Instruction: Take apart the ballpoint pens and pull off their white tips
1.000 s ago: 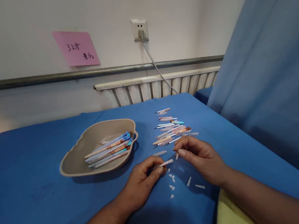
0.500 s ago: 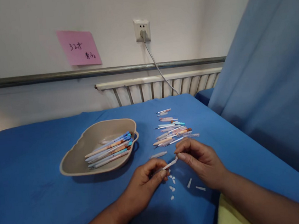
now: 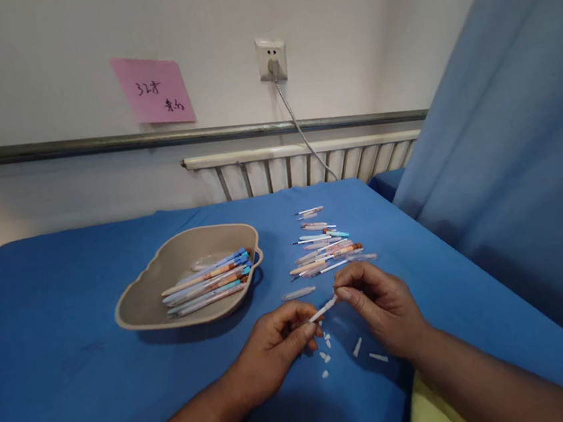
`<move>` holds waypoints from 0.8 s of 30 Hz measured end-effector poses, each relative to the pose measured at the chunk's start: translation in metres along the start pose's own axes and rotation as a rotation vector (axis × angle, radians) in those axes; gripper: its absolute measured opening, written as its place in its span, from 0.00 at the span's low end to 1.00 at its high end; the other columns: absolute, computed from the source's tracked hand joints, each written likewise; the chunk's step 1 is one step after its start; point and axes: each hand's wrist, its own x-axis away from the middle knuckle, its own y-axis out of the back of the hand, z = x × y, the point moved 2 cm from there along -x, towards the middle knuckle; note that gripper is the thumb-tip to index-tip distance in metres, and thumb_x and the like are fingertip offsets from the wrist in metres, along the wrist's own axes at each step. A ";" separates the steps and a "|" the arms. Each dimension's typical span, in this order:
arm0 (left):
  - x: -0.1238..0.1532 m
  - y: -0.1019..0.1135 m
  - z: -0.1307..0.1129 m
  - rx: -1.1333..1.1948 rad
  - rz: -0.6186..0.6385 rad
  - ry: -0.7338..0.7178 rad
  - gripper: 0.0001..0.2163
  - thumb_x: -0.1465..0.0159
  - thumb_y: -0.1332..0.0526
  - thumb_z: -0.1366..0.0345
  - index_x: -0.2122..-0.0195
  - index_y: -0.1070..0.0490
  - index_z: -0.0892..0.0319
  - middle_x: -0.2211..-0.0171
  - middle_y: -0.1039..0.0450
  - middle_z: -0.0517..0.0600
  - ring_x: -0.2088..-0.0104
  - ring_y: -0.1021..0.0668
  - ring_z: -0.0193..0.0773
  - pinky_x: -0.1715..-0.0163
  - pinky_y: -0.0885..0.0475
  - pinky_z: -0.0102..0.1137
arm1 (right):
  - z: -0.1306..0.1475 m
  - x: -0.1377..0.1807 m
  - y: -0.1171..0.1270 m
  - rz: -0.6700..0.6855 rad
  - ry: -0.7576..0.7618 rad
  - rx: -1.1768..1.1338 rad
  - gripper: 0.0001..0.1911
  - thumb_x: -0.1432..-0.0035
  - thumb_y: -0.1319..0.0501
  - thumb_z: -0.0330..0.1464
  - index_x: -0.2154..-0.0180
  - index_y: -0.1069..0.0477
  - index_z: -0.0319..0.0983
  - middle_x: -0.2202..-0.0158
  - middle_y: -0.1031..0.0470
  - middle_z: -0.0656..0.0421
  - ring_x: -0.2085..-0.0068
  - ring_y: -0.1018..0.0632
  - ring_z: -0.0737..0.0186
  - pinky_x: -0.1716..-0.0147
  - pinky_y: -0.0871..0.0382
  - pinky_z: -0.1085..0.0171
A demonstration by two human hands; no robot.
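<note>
My left hand [image 3: 288, 344] grips one end of a slim white pen part [image 3: 322, 309], like a refill or thin tube, between thumb and fingers. At its other end, my right hand [image 3: 379, 305] pinches it with thumb and forefinger. Below the left fingers several tiny white pieces [image 3: 324, 357] are scattered on the blue cloth. Two longer white tapered pieces [image 3: 357, 346] lie under my right hand. Just beyond the left hand rests a single clear pen barrel [image 3: 299, 293]. Further back are several loose pens and pen parts [image 3: 324, 257], some with thin white refills.
A beige tray [image 3: 141, 313] with several assembled-looking pens [image 3: 209, 286] stands on the left of the blue-covered table [image 3: 79, 393]. Behind are a white radiator [image 3: 300, 150], a metal rail and a plugged-in cable [image 3: 297, 125]. A blue curtain [image 3: 513, 113] hangs at right.
The slim white part looks straighter between my hands, where it appeared bent near the right fingers before. Both hands keep their grip. The view has shifted slightly.
</note>
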 end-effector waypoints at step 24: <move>0.001 0.003 0.001 0.042 -0.040 -0.029 0.05 0.37 0.41 0.65 0.63 0.30 0.61 0.69 0.29 0.47 0.70 0.27 0.32 0.68 0.32 0.28 | 0.001 -0.002 -0.002 0.149 -0.093 -0.094 0.08 0.39 0.44 0.29 0.57 0.31 0.41 0.72 0.31 0.63 0.70 0.29 0.68 0.69 0.35 0.68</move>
